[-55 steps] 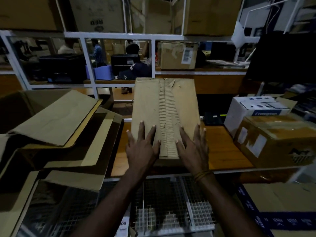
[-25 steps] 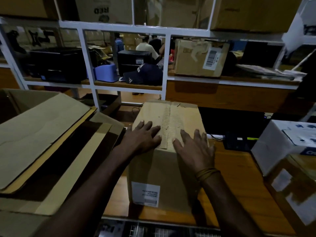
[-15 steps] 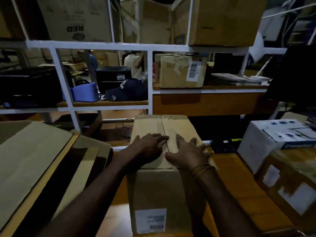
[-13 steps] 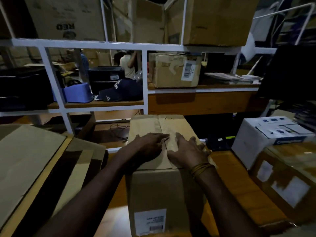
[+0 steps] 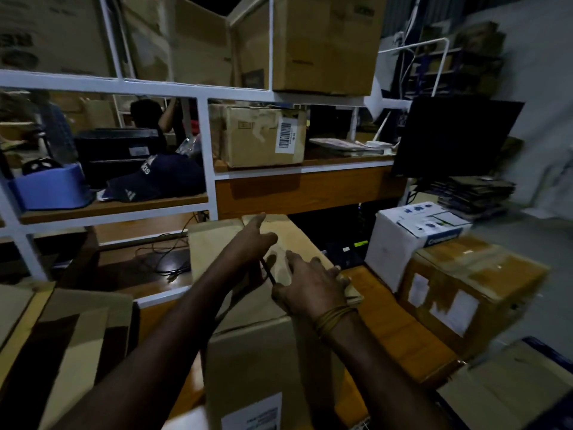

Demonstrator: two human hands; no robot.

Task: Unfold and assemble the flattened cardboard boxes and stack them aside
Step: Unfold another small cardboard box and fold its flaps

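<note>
An assembled brown cardboard box stands upright on the wooden table, with a white label on its near side. My right hand lies flat on the right part of the box top, fingers spread. My left hand hovers just above the top's centre seam with loose fingers and the thumb pointing away; a thin dark line shows beneath it, and I cannot tell what it is. Flattened cardboard sheets are piled at the left.
A white printed box and a taped brown box sit close on the right. A white shelf frame with boxes, a blue tub and a dark cap stands behind. A black monitor is at far right.
My left hand has lifted off the box top and reached farther away. My right hand stays on the top, slid slightly right. The view has swung to the right.
</note>
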